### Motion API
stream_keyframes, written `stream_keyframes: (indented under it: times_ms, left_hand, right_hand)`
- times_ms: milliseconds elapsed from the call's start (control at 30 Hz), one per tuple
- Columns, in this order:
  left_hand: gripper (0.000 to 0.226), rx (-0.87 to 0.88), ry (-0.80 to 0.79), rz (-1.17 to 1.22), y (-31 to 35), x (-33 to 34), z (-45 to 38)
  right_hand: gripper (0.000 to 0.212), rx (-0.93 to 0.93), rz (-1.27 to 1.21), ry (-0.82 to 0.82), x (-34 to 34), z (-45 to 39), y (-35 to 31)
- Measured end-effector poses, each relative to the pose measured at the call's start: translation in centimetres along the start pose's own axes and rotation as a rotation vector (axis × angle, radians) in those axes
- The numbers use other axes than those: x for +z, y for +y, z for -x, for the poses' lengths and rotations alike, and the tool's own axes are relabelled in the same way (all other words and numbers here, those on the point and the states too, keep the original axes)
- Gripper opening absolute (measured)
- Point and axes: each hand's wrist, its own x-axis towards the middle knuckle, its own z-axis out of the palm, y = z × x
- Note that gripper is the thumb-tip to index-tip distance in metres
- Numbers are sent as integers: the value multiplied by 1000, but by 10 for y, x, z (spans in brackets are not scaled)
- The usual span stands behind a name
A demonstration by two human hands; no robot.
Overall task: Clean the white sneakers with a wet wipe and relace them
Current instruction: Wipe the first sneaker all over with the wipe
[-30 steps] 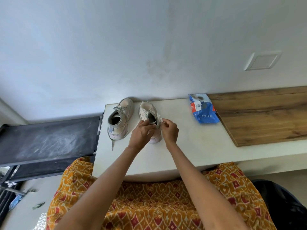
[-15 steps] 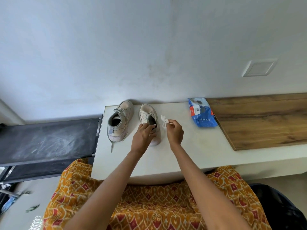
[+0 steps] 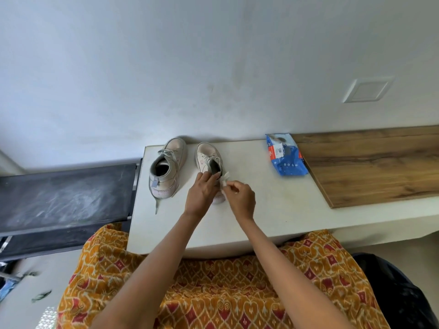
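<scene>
Two white high-top sneakers stand side by side on the white table (image 3: 273,210), toes toward the wall. The left sneaker (image 3: 166,169) stands free, one lace end hanging toward the table's front. My left hand (image 3: 202,193) grips the heel collar of the right sneaker (image 3: 206,157) and hides its rear part. My right hand (image 3: 240,198) pinches a small crumpled white wet wipe (image 3: 224,178) against that sneaker's right side, close to the collar.
A blue wet-wipe pack (image 3: 286,160) lies at the table's back right, next to a wooden board (image 3: 370,165). A dark shelf (image 3: 64,195) adjoins the table's left edge. The white wall rises just behind the sneakers. Orange patterned cloth covers my lap.
My right hand drew away to the right with the wipe, then came back against the right sneaker's side. My left hand stayed on the sneaker's collar.
</scene>
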Motion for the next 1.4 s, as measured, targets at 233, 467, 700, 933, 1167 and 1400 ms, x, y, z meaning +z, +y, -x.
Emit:
stream_keyframes:
  times_ms: [233, 467, 700, 933, 1167, 1400]
  left_hand:
    - [39, -49, -33, 23, -1, 1, 0]
    - [45, 29, -18, -18, -4, 0, 2]
    - [35, 0, -59, -13, -2, -2, 1]
    - [33, 100, -74, -60, -6, -9, -3]
    - [18, 235, -188, -133, -15, -16, -22]
    - [18, 146, -201, -78, 19, -9, -43]
  right_hand:
    - [23, 327, -170, 66, 17, -14, -22]
    - [24, 295, -222, 43, 15, 9, -14]
    - [21, 334, -152, -38, 5, -48, -14]
    - [17, 107, -75, -20, 9, 0, 6]
    - [20, 442, -299, 91, 5, -44, 33]
    - [17, 357, -185, -26, 2, -91, 36]
